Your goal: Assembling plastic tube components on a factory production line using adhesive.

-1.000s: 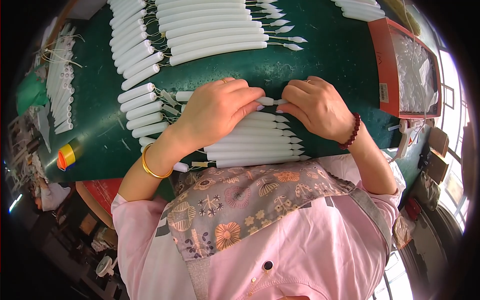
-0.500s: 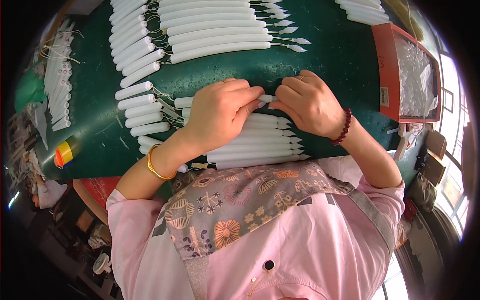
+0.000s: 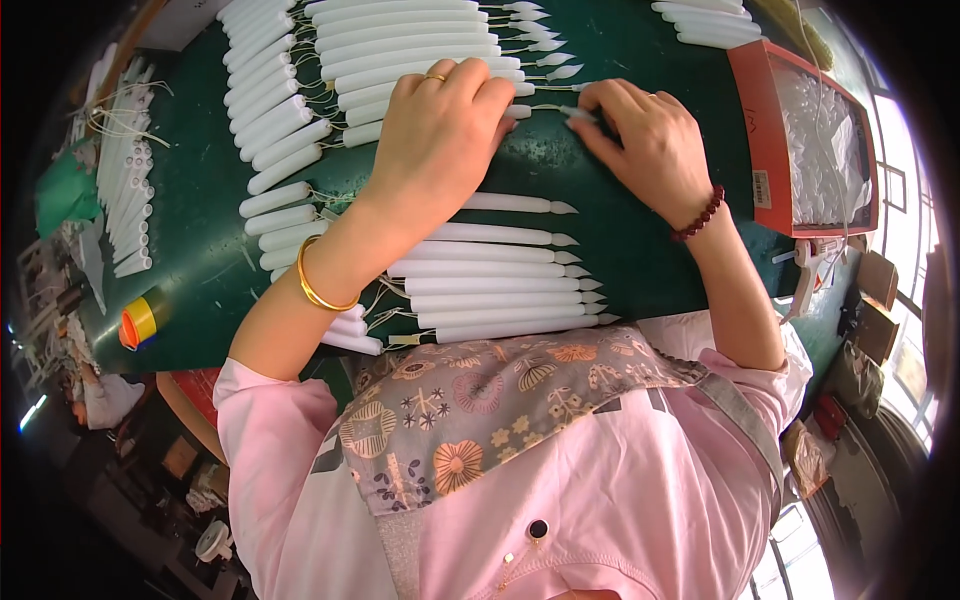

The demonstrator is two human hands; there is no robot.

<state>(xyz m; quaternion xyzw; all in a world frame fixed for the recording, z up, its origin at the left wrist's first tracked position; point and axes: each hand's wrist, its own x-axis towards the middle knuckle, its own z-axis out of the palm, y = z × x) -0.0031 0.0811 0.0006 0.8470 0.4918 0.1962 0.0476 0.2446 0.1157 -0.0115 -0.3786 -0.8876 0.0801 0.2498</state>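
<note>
Working at the top centre of the frame: both hands sit on a green desk (image 3: 640, 240) covered in white candle-shaped tubes. Left hand (image 3: 440, 125) lies palm down over the upper row of tubes (image 3: 400, 45), fingers (image 3: 470, 85) curled and pressed together onto one tube; whether they actually pinch it, cannot tell, the hand hides the contact. Gold ring on one finger, gold bangle (image 3: 315, 280) on the wrist. Right hand (image 3: 650, 140) is just beside it to the right, fingers bent and closed on a small flame-shaped tip piece (image 3: 580, 113) at the end of a thin wire running from the tube under the left hand. Dark red bead bracelet (image 3: 700, 215) on the right wrist. Lower row of finished tubes (image 3: 500, 290) with pointed tips lies in a neat stack at centre frame, near the person's chest, tips toward the right. More short white tubes (image 3: 275, 140) fan out at upper left; another pile (image 3: 125, 190) sits at far left off the desk edge. Orange tray (image 3: 745, 120) with clear plastic parts at upper right, well apart from the hands. Yellow-orange tape roll (image 3: 140, 322) at lower left of the desk. Person wears a pink top with a floral apron (image 3: 480, 400).
</note>
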